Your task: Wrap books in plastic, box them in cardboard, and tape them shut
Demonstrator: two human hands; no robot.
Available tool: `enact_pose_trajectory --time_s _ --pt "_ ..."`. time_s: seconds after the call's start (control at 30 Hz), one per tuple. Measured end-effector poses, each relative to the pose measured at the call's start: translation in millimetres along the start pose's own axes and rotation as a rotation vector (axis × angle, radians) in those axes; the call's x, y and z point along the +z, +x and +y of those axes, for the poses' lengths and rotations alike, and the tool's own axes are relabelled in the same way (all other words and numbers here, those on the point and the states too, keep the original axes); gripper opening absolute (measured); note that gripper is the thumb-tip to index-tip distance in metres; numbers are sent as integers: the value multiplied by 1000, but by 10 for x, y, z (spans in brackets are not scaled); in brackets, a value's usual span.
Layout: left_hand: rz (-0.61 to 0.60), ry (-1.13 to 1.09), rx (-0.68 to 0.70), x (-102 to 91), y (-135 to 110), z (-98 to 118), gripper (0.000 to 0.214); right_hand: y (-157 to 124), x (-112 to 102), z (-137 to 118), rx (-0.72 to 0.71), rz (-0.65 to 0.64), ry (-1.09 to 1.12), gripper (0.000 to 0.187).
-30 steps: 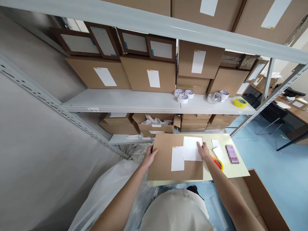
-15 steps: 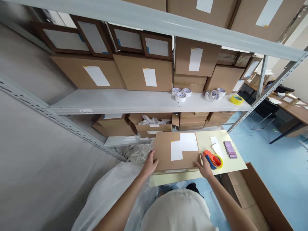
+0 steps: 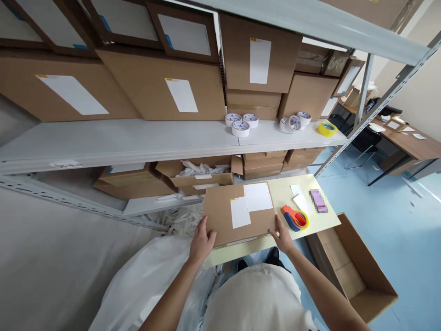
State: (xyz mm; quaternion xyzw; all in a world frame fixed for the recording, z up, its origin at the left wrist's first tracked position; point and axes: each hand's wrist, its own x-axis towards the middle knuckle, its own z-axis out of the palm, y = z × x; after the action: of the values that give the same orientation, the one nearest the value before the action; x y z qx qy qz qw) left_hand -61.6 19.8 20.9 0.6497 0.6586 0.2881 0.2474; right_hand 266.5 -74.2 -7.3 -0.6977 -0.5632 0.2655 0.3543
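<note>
A flat brown cardboard box (image 3: 220, 209) lies on the pale yellow table (image 3: 322, 223) before me, two white labels overlapping on its top. My left hand (image 3: 201, 239) grips its left front corner, thumb along the near edge. At the right side, my right hand (image 3: 281, 233) holds the box near its front corner. Just right of that hand lies an orange and blue tape dispenser (image 3: 294, 218) with a yellow-rimmed roll. Farther right are white paper slips (image 3: 300, 200) and a pixelated purple item (image 3: 318, 201).
A grey metal shelf (image 3: 155, 142) full of labelled cartons stands behind the table, with white tape rolls (image 3: 240, 128) and a yellow roll (image 3: 327, 129). An open carton (image 3: 354, 262) sits on the floor at right. White plastic sheeting (image 3: 138, 280) bulges at lower left.
My view has shifted, so the shelf and table appear farther left. Both hands stay on the box's sides, and the box still lies on the table.
</note>
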Motion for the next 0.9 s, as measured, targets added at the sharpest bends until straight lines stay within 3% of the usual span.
enact_pose_trajectory --time_s 0.2,0.3,0.37,0.5,0.67,0.77,0.9 --pt "-3 260 -58 -33 26 368 61 154 -223 -44 -2 2 -99 64" --pt "59 393 -39 17 26 631 63 181 -489 95 112 47 -221 58" --pt "40 423 37 111 44 840 63 184 -660 234 187 18 -315 52" --pt "-163 458 268 460 152 1353 65 249 -829 432 289 -174 -504 52" --pt "-504 508 517 1002 286 1901 81 483 -809 462 385 -408 -619 56" --pt "-590 558 519 1198 291 2035 79 595 -822 520 408 -487 -609 42" --pt "-587 654 415 1305 272 2110 70 627 -872 669 364 -535 -528 30"
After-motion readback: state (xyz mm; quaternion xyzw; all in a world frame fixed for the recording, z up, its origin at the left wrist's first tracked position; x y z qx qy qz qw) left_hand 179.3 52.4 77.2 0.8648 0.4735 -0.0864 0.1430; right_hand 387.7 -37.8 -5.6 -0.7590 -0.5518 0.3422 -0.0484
